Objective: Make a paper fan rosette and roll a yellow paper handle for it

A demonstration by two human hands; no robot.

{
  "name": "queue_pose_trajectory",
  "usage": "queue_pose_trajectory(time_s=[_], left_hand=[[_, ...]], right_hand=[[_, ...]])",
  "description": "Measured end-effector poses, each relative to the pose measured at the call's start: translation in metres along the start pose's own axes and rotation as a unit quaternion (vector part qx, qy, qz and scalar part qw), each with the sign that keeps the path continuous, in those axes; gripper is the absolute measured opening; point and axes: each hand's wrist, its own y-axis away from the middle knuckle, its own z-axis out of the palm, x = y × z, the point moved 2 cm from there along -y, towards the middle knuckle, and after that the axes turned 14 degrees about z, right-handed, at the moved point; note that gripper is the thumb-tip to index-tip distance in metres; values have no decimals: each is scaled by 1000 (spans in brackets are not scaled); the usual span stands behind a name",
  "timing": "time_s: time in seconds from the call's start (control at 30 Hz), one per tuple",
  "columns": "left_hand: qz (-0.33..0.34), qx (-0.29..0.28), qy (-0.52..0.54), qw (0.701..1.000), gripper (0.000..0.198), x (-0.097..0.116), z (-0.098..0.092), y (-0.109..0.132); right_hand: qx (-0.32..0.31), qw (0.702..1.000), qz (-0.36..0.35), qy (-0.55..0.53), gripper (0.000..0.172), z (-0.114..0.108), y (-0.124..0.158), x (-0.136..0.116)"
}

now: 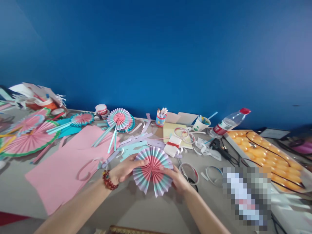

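Note:
Between my two hands a round, pleated paper fan (152,156) is spread out, pink at the centre with pale blue and lilac bands outward. A narrow gap splits its lower edge. My left hand (128,167), with a red bead bracelet on the wrist, pinches its left side, thumb on the pleats. My right hand (179,178) grips the right side the same way, its other fingers hidden behind the paper. Large pink paper sheets (70,156) lie to the left of my left hand. A roll of tape (188,172) rests just beyond my right hand.
Finished fans (119,119) on paper sticks lie at the back and left. Paper strips (136,143) are scattered behind the held fan. A pen cup (161,121), a tilted water bottle (229,123), a black glue gun (219,149) and a yellow bubbled panel (265,156) stand or lie further off.

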Motion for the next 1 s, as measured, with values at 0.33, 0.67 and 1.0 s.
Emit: queue_pose_trajectory(time_s=[0.33,0.67,1.0], left_hand=[[33,-70,-38,996,39,-3,0,-3],[133,-32,-131,982,30,21,12,-21],[153,176,45,971,40,-16,16,-23]], right_hand=[[-6,992,-105,72,36,-7,0,-33],[3,975,-192,110,25,-4,-10,-54],[141,952,-270,20,25,8,-21,-34]])
